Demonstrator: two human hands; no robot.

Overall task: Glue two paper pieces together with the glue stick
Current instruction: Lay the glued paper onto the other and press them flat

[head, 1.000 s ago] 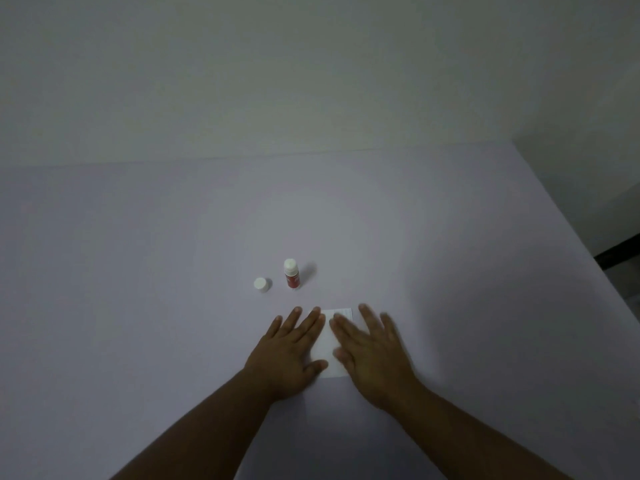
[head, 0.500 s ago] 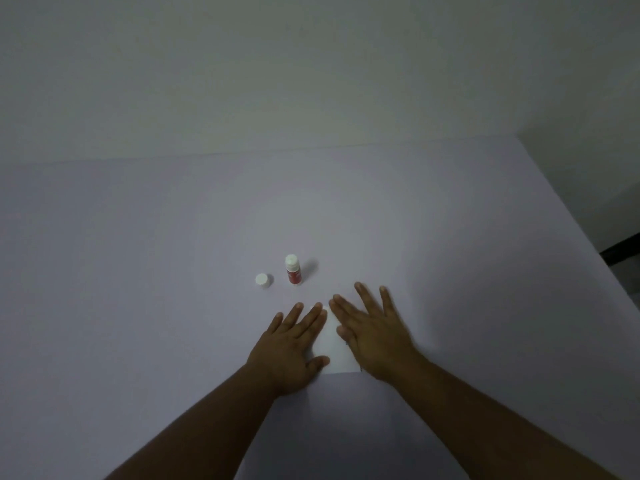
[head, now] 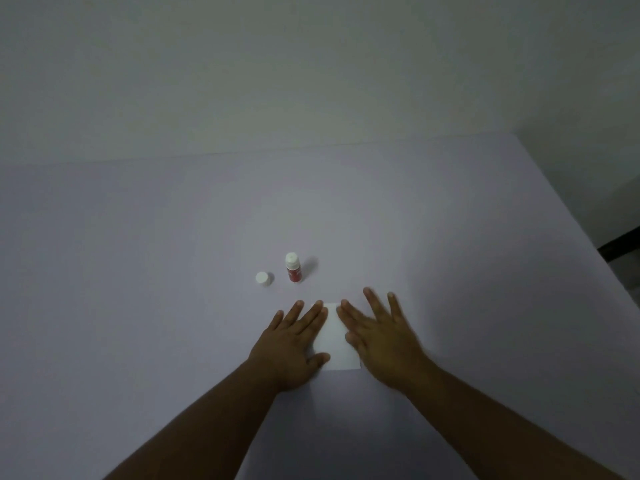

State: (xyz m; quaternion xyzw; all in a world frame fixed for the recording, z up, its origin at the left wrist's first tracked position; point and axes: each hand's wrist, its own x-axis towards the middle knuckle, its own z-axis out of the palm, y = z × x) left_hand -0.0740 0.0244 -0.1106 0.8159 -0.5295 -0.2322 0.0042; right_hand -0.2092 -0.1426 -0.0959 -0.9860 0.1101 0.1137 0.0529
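- Your left hand (head: 289,344) lies flat on the pale worktop (head: 138,306), palm down, fingers stretched forward and close together, grasping nothing.
- Its fingertips and thumb rest on the left edge of the white paper (head: 334,341), so that side of the sheet is hidden under the hand.
- Your right hand (head: 382,341) is also flat and palm down, fingers spread wider, grasping nothing; it looks slightly blurred.
- It covers the right edge of the paper, with the thumb lying on the sheet.
- The paper sits on the worktop between your 2 hands, directly in front of you; only 1 white rectangle shows, and you cannot tell from this view whether 2 pieces are stacked there.
- The glue stick (head: 293,268) stands upright beyond your left hand, apart from the paper, with a red body and a white top, and its cap is off.
- The white cap (head: 262,278) stands just to the left of the glue stick, near it but not touching.
- Both forearms reach in from the bottom edge of the view, bare.
- A plain light wall (head: 311,64) rises behind the far edge of the worktop.
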